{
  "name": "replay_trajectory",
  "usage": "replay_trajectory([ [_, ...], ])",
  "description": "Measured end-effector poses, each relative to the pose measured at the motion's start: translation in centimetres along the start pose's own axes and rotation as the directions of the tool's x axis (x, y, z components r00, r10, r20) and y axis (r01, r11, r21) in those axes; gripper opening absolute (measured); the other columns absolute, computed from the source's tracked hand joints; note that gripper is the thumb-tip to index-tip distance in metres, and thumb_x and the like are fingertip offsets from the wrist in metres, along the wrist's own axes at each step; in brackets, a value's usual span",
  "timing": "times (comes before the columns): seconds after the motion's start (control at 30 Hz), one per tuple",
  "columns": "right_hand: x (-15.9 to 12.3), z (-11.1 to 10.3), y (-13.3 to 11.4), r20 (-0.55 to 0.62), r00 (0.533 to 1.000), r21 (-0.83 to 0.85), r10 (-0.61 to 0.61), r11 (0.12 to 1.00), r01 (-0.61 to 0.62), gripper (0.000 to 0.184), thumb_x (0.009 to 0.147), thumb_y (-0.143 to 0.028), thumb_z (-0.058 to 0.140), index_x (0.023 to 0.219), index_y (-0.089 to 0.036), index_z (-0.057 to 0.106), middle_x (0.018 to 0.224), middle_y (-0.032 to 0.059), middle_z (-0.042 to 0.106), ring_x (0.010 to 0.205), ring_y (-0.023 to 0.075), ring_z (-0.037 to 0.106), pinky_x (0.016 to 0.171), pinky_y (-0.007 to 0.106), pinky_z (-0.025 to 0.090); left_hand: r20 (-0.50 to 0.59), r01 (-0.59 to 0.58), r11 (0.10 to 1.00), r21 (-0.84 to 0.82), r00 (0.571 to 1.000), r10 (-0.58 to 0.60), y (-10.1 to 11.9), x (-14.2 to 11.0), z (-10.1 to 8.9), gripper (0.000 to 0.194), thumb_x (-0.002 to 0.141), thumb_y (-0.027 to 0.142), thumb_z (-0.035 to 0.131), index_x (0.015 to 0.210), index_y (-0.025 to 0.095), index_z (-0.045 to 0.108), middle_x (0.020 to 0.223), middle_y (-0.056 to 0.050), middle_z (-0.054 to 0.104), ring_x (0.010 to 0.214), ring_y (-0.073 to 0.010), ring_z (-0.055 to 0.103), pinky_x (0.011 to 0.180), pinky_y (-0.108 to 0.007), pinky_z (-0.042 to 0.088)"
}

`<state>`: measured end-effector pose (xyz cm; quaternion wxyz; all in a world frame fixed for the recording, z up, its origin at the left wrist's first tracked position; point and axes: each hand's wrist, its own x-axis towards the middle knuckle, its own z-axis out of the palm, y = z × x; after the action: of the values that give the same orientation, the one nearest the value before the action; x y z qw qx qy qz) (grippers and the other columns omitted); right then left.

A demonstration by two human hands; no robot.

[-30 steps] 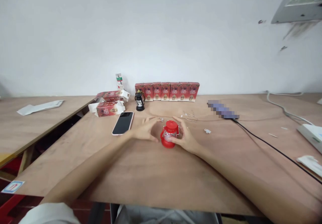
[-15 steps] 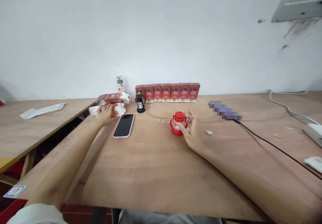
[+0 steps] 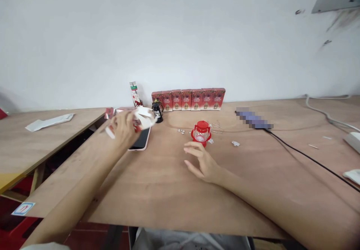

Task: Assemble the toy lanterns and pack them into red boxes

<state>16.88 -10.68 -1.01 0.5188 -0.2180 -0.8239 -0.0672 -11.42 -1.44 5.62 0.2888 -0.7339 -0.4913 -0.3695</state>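
My left hand (image 3: 123,130) is closed around a red and white cardboard box (image 3: 144,118) with its end flaps standing open, held just over a phone (image 3: 141,142). Motion smears the box a little. My right hand (image 3: 204,162) has its fingers apart and holds nothing, in front of a small red lantern (image 3: 201,132) that stands upright with a clear middle. A small black lantern (image 3: 157,112) stands behind the phone, partly covered by the box's flap.
Red printed boxes (image 3: 186,100) stand in a row by the wall. Small white discs (image 3: 182,132), a white tab (image 3: 235,143) and thin wires (image 3: 218,128) lie near the red lantern. A pixelated purple object (image 3: 253,119) with a black cable (image 3: 303,154) lies to the right.
My left hand has lifted the box off the table and brought it rightward over the phone. My right hand has drawn back from the red lantern towards me.
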Motion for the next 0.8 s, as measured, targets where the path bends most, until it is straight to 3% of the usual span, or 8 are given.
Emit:
replay_trajectory([
  [0.03, 0.0, 0.0, -0.1, 0.016, 0.999, 0.041, 0.043, 0.998, -0.044, 0.053, 0.087, -0.014, 0.049, 0.134, -0.026, 0.029, 0.117, 0.0110, 0.047, 0.096, 0.0181, 0.057, 0.078, 0.036, 0.054, -0.069, -0.148, 0.989, -0.018, 0.987, 0.147, 1.5, -0.5, -0.1, 0.043, 0.081, 0.024, 0.049, 0.123, 0.019, 0.042, 0.122, -0.017, 0.056, 0.118, -0.0320, 0.048, 0.097, -0.050, 0.024],
  [0.1, -0.1, 0.0, -0.2, 0.005, 0.993, 0.071, 0.114, 0.991, -0.114, 0.048, 0.089, -0.019, 0.048, 0.133, -0.028, 0.032, 0.123, 0.0117, 0.042, 0.092, 0.0171, 0.058, 0.080, 0.038, 0.054, -0.182, -0.394, 0.917, -0.057, 0.907, 0.379, 4.3, -1.5, -0.4, 0.044, 0.083, 0.019, 0.048, 0.125, 0.025, 0.040, 0.120, -0.011, 0.060, 0.115, -0.0258, 0.054, 0.098, -0.046, 0.027],
  [0.17, -0.3, -0.1, -0.1, -0.003, 0.986, 0.049, 0.165, 0.985, -0.165, 0.038, 0.090, -0.023, 0.046, 0.127, -0.028, 0.040, 0.127, 0.0122, 0.040, 0.096, 0.0189, 0.058, 0.085, 0.041, 0.052, -0.225, -0.493, 0.866, -0.088, 0.856, 0.465, 6.5, -2.3, -0.8, 0.043, 0.083, 0.020, 0.050, 0.125, 0.027, 0.040, 0.120, -0.011, 0.061, 0.115, -0.0254, 0.055, 0.098, -0.045, 0.030],
  [0.27, -0.3, -0.4, 0.2, 0.014, 0.978, 0.019, 0.210, 0.977, -0.210, 0.022, 0.092, -0.028, 0.041, 0.110, -0.024, 0.052, 0.130, 0.0131, 0.042, 0.107, 0.0228, 0.056, 0.090, 0.043, 0.050, -0.235, -0.521, 0.844, -0.129, 0.843, 0.484, 7.9, -2.9, -1.2, 0.046, 0.084, 0.028, 0.054, 0.128, 0.024, 0.040, 0.117, -0.014, 0.062, 0.112, -0.0262, 0.057, 0.095, -0.044, 0.035],
  [0.4, 0.1, -0.6, 0.1, 0.044, 0.972, 0.070, 0.229, 0.970, -0.232, 0.025, 0.095, -0.030, 0.034, 0.101, -0.021, 0.058, 0.120, 0.0120, 0.054, 0.110, 0.0215, 0.057, 0.089, 0.037, 0.051, -0.210, -0.517, 0.842, -0.153, 0.850, 0.484, 7.6, -3.6, -0.7, 0.051, 0.084, 0.027, 0.055, 0.131, 0.023, 0.036, 0.113, -0.013, 0.065, 0.107, -0.0246, 0.060, 0.092, -0.041, 0.039],
  [0.5, 0.5, -0.7, -0.2, 0.058, 0.960, 0.112, 0.275, 0.953, -0.280, 0.024, 0.095, -0.026, 0.035, 0.102, -0.021, 0.058, 0.110, 0.0099, 0.062, 0.100, 0.0180, 0.062, 0.083, 0.031, 0.053, -0.219, -0.560, 0.817, -0.138, 0.822, 0.526, 7.6, -4.1, -0.3, 0.046, 0.086, 0.023, 0.053, 0.129, 0.023, 0.038, 0.114, -0.012, 0.066, 0.107, -0.0229, 0.060, 0.092, -0.040, 0.040],
  [0.63, 0.5, -0.9, -0.2, -0.026, 0.940, 0.072, 0.340, 0.938, -0.338, 0.027, 0.093, -0.017, 0.035, 0.105, -0.021, 0.059, 0.107, 0.0092, 0.065, 0.097, 0.0179, 0.064, 0.080, 0.032, 0.054, -0.252, -0.640, 0.758, -0.124, 0.759, 0.600, 8.4, -4.2, -0.9, 0.042, 0.083, 0.032, 0.059, 0.121, 0.019, 0.045, 0.109, -0.014, 0.067, 0.104, -0.0222, 0.062, 0.090, -0.037, 0.045],
  [0.8, 0.2, -1.0, 0.7, -0.057, 0.992, -0.025, 0.114, 0.993, -0.115, 0.038, 0.091, -0.010, 0.033, 0.119, -0.022, 0.057, 0.113, 0.0109, 0.066, 0.105, 0.0207, 0.062, 0.087, 0.041, 0.054, -0.274, -0.678, 0.724, -0.131, 0.726, 0.630, 9.2, -4.1, -2.1, 0.039, 0.077, 0.036, 0.066, 0.113, 0.029, 0.052, 0.117, -0.009, 0.063, 0.110, -0.0232, 0.059, 0.093, -0.042, 0.044],
])
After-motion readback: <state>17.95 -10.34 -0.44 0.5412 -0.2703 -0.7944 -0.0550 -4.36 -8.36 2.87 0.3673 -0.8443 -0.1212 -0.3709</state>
